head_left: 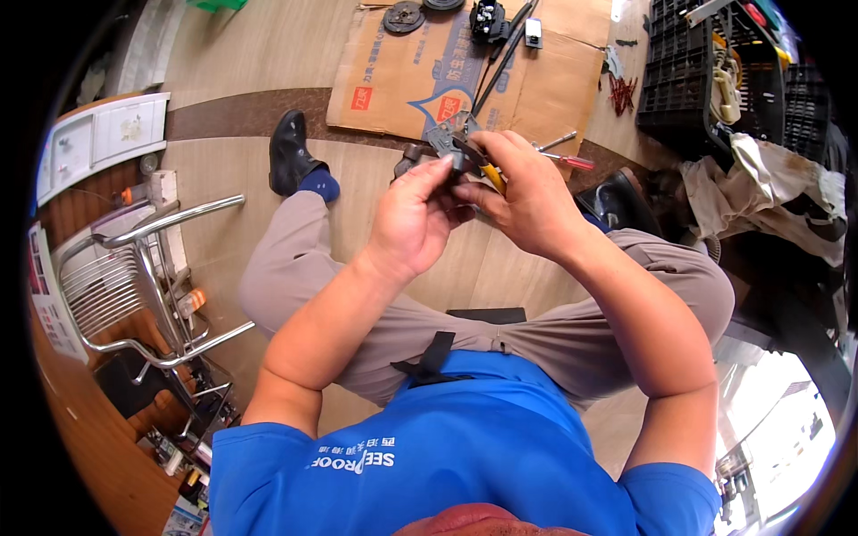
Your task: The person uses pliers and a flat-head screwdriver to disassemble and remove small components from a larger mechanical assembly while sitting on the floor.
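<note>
My left hand (413, 219) is closed around a small dark part with a grey metal bracket (442, 140), holding it up between my knees. In my right hand (534, 196) is a pair of pliers (493, 178) with yellow on the handle. The pliers' dark jaws meet the part, though my fingers hide the exact contact. Just beyond my right hand lies a screwdriver (572, 161) with a red handle, beside a metal rod. A flattened cardboard sheet (380, 98) spreads out on the floor past both hands.
On the cardboard are a round dark disc (404, 17), a black mechanical unit (487, 21) and black tubes (497, 76). Red screw-like pieces (621, 94) lie near a black crate (666, 85) at right. Crumpled cloth (769, 179) is below it. A metal-framed chair (170, 239) stands left.
</note>
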### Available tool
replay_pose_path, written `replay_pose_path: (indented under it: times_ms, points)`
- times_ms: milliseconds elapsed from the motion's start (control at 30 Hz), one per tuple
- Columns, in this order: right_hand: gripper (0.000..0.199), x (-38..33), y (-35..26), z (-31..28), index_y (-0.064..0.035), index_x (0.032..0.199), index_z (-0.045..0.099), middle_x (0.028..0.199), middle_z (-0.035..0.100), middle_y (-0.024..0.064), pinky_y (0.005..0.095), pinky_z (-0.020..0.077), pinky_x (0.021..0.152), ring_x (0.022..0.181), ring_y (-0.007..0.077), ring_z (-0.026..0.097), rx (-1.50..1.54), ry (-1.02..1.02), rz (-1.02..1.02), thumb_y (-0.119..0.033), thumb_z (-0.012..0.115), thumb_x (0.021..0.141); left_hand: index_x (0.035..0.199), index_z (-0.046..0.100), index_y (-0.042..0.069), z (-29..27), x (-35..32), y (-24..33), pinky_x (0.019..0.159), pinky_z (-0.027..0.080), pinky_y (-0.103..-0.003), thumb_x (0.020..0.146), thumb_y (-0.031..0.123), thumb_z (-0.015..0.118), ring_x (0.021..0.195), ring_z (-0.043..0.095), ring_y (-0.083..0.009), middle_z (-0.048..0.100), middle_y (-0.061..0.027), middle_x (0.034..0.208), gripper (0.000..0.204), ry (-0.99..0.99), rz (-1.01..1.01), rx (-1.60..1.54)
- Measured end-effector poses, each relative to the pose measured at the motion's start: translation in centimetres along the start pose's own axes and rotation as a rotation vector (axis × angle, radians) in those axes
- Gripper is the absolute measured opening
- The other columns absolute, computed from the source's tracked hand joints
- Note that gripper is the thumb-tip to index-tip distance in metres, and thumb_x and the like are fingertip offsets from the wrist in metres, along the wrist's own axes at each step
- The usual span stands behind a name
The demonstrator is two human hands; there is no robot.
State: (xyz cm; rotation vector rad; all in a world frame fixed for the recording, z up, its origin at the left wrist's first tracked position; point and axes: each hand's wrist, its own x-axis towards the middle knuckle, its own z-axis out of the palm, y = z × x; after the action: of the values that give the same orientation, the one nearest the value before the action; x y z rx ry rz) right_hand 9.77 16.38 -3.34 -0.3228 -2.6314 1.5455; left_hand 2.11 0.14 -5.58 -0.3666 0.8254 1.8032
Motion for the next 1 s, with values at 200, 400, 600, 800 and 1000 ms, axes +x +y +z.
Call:
replay_pose_path:
  times_ms: [200, 400, 600, 800, 1000]
  points:
    - [0.043, -0.4, -0.5, 0.1, -0.0014, 0.112, 0.052, 0.097, 0.057, 0.0174, 0.0427, 0.0458, 0.08, 0.095, 0.037, 0.055, -0.034, 0.006, -0.054, -0.013, 0.072, 0.076, 0.101, 0.064, 0.007, 1.8, -0.3, -0.6, 0.074, 0.053, -0.036, 0.097, 0.018, 0.05, 0.076, 0.065, -0.0161, 0.068, -0.0053, 0.086, 0.018, 0.007, 0.055, 0.052]
    - [0.04, -1.0, -0.5, 0.6, -0.0003, 0.11, 0.052, 0.098, 0.059, 0.0194, 0.0432, 0.0469, 0.078, 0.092, 0.038, 0.058, -0.004, 0.07, -0.055, -0.01, 0.07, 0.076, 0.104, 0.063, 0.003, 1.4, -0.3, -0.8, 0.079, 0.055, -0.036, 0.097, 0.015, 0.051, 0.082, 0.067, -0.0186, 0.069, -0.0086, 0.09, 0.019, -0.09, 0.12, 0.027]
    - [0.038, -1.0, -0.6, 0.6, 0.0014, 0.111, 0.055, 0.093, 0.061, 0.0203, 0.0395, 0.0497, 0.072, 0.086, 0.0381, 0.061, -0.043, 0.14, -0.131, -0.007, 0.071, 0.077, 0.105, 0.063, 0.001, 1.5, -0.4, -1.3, 0.08, 0.054, -0.034, 0.097, 0.013, 0.05, 0.085, 0.066, -0.0167, 0.068, -0.0086, 0.097, 0.019, -0.094, 0.209, 0.034]
    - [0.036, -0.8, -0.7, 0.8, 0.0008, 0.11, 0.055, 0.091, 0.062, 0.0192, 0.0375, 0.0504, 0.07, 0.082, 0.0369, 0.062, -0.097, 0.169, -0.215, -0.006, 0.07, 0.078, 0.106, 0.063, 0.001, 1.2, -0.4, -1.5, 0.081, 0.053, -0.032, 0.097, 0.012, 0.051, 0.086, 0.065, -0.0159, 0.068, -0.0082, 0.098, 0.019, -0.158, 0.197, -0.063]
    - [0.038, -1.1, -1.0, 1.4, -0.0001, 0.11, 0.054, 0.096, 0.061, 0.0209, 0.0405, 0.0498, 0.075, 0.088, 0.0389, 0.061, 0.11, 0.124, -0.044, -0.004, 0.069, 0.075, 0.11, 0.061, 0.0, 1.8, -0.7, -1.0, 0.082, 0.053, -0.032, 0.098, 0.013, 0.05, 0.088, 0.065, -0.0154, 0.067, -0.0082, 0.101, 0.021, -0.15, 0.241, 0.01]
